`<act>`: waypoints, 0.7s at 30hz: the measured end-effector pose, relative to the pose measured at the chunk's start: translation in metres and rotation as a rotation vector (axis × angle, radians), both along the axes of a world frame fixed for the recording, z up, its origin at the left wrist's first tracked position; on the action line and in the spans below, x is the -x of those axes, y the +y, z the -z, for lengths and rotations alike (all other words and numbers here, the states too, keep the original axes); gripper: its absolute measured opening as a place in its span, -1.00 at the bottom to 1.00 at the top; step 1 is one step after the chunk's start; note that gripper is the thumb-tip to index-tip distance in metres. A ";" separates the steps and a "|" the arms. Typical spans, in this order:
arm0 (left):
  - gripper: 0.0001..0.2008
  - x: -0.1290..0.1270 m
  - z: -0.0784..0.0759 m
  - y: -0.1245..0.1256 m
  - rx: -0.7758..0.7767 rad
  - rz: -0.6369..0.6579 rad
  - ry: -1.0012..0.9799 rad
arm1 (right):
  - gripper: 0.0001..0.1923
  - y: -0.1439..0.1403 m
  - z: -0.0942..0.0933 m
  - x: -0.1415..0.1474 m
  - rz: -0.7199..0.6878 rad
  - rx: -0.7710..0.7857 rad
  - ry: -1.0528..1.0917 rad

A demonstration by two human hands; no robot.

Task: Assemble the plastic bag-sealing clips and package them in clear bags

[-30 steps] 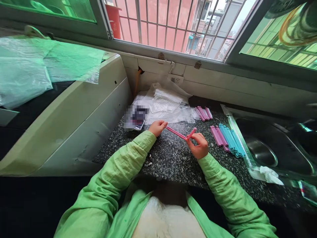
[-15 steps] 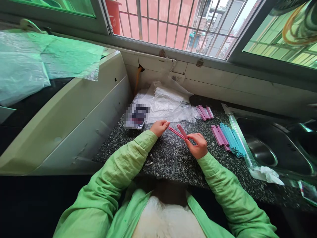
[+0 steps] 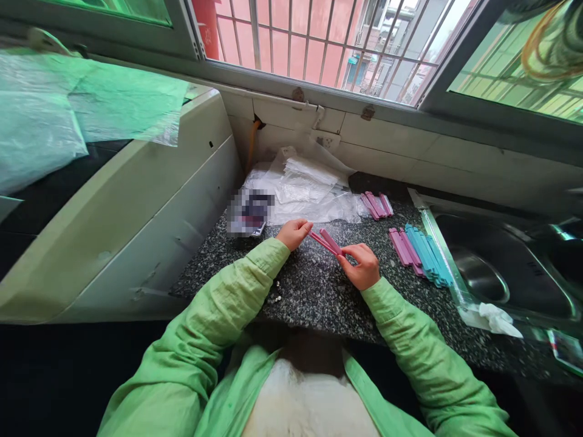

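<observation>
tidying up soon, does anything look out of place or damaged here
Small shiny bits lie oddly scattered on the counter beside the left sleeve, away from the held pink strip. The wall has a ragged dark hole by the orange hose.

held clip (image 3: 331,242): plain pink. side strip group (image 3: 400,247): mauve-pink. adjacent strip group (image 3: 426,254): turquoise. rear strip group (image 3: 376,205): pink. countertop (image 3: 314,303): black, speckled white and grey. jacket (image 3: 228,297): plain light green. inner shirt (image 3: 310,403): off-white. plastic bags (image 3: 300,189): translucent white. bucket (image 3: 206,27): red. exterior wall (image 3: 298,56): pink. window frame (image 3: 184,42): grey. hose (image 3: 251,145): orange-yellow. appliance housing (image 3: 136,182): cream.
</observation>
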State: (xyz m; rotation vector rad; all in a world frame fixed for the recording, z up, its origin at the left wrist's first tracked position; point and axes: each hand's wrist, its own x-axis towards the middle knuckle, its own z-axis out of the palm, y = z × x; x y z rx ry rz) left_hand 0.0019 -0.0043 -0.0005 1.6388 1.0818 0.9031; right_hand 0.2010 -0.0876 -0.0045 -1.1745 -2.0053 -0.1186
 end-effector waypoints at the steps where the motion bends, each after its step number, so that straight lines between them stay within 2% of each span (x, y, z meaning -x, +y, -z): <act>1: -0.67 0.000 0.001 0.000 -0.005 0.000 -0.002 | -0.95 0.000 0.001 0.000 0.003 0.001 -0.005; 11: -0.64 -0.001 0.001 -0.001 -0.015 0.004 0.002 | -0.90 0.001 0.003 0.001 0.047 0.055 -0.057; 21: -0.64 -0.001 0.000 -0.002 -0.002 -0.001 -0.010 | -0.90 0.000 0.003 0.002 0.070 0.020 -0.116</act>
